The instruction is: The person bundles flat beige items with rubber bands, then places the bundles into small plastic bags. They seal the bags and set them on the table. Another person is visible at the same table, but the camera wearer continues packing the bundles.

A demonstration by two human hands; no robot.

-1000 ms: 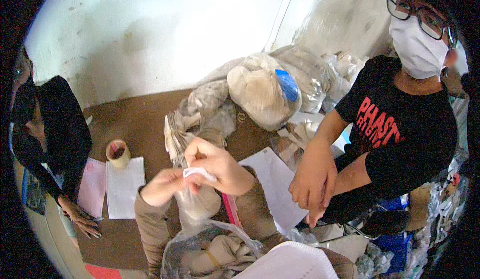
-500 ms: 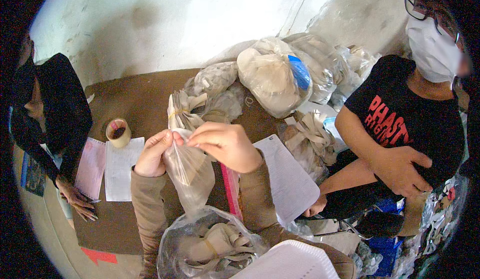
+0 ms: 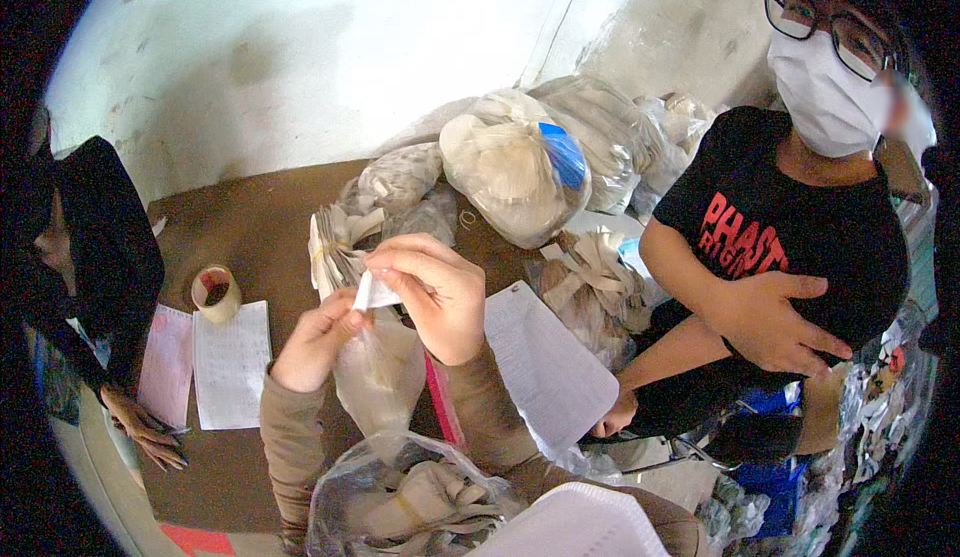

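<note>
My left hand [image 3: 316, 347] and my right hand [image 3: 438, 292] are both closed in a pinch on a small white slip [image 3: 377, 293], held up between the fingertips. Just below them a clear plastic bag [image 3: 380, 382] stands with its upper end behind my left fingers; I cannot tell whether those fingers also grip it. Beyond my hands lies a bundle of beige strips [image 3: 333, 249], tied with a yellowish band. Nearest to me, a wide clear bag [image 3: 325, 492] holds more beige strips [image 3: 430, 502], some of them banded.
A tape roll [image 3: 216, 294] and written sheets [image 3: 232, 367] lie left on the brown table [image 3: 215, 472]. Stuffed clear bags [image 3: 510, 172] crowd the back. Another sheet [image 3: 550, 357] lies right. One co-worker [image 3: 800, 197] sits right; another's hand [image 3: 145, 427] rests left.
My right hand has turned upward, and the white slip now shows clearly between both hands. My left hand sits slightly lower. The whole view has shifted a little.
</note>
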